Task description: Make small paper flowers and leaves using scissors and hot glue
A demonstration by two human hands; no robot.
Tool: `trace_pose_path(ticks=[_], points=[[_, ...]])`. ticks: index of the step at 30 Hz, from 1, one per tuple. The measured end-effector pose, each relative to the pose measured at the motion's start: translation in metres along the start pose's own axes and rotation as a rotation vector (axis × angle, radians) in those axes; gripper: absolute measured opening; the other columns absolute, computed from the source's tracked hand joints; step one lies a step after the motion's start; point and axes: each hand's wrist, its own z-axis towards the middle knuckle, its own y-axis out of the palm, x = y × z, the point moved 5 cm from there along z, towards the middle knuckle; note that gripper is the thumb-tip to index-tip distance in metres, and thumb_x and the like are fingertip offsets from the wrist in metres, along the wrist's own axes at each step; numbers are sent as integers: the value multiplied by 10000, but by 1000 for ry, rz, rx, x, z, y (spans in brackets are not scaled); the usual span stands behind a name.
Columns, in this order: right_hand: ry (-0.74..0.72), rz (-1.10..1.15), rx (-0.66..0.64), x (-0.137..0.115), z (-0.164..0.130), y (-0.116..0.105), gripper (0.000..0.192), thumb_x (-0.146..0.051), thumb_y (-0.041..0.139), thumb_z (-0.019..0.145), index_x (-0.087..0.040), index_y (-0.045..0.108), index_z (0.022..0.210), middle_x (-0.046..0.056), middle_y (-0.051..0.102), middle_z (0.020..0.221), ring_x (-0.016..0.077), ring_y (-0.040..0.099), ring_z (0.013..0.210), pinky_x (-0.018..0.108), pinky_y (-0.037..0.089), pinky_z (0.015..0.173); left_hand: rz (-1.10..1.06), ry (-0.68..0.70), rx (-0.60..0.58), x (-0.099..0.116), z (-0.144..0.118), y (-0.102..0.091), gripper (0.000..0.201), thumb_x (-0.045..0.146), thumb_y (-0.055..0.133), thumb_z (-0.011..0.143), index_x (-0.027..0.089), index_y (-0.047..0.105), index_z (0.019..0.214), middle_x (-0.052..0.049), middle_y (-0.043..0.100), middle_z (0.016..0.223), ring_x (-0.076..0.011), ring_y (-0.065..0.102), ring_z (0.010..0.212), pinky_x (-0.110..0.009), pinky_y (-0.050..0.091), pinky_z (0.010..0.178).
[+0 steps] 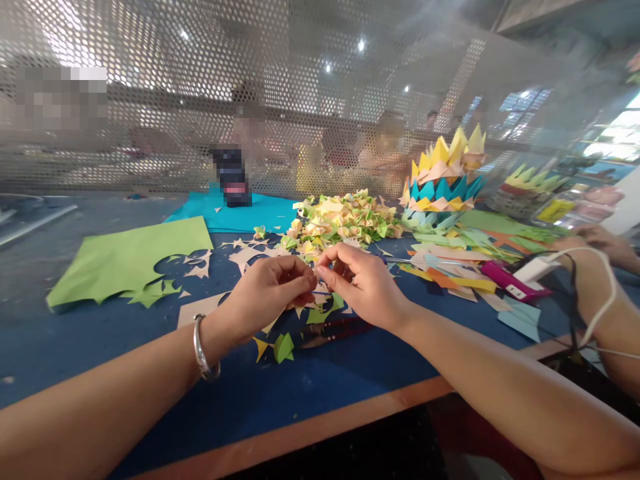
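My left hand (273,290), with a silver bangle on its wrist, has its fingers pinched together above the table's front middle. Facing it, my right hand (363,287) is pinched too, and the fingertips of both nearly meet. Whatever sits between them is too small and covered to name. Just behind the hands is a heap of small folded paper pieces (350,217) in yellow, green and pale pink. Below them lie a folded green paper piece (283,348), a yellow scrap (261,348) and dark-handled scissors (335,331), partly shaded by my right hand.
Left are a cut green sheet (135,260) and blue sheets (270,217) with a phone (234,180). A layered paper-petal piece (445,180) stands back right. Paper strips (450,257), a magenta power strip (515,280) with cables, and another person's arm (607,313) are right. Perforated metal (175,133) rises behind.
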Motion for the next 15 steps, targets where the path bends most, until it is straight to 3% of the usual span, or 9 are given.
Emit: trace_pose_path(ticks=[7, 11, 15], points=[[16, 109, -58, 6, 0, 4, 93, -247, 611, 937, -186, 591, 869, -28, 583, 745, 62, 478, 527, 228, 397, 496, -14, -65, -15, -3, -1, 0, 170, 336, 700, 753, 178, 657, 707, 9, 685, 643, -111, 647, 617, -228, 531, 634], [11, 102, 17, 4, -1, -1, 109, -279, 637, 928, -200, 581, 877, -22, 600, 754, 73, 487, 532, 231, 398, 479, -44, -82, 6, -3, -1, -1, 156, 314, 689, 760, 179, 649, 695, 11, 677, 632, -113, 645, 616, -231, 535, 640], [-198, -45, 139, -29, -10, -11, 193, -229, 645, 921, -225, 510, 784, -45, 532, 657, 82, 457, 517, 237, 392, 476, -1, -22, 22, 0, 0, -3, 171, 333, 691, 780, 186, 649, 705, 10, 668, 635, -118, 627, 606, -241, 534, 632]])
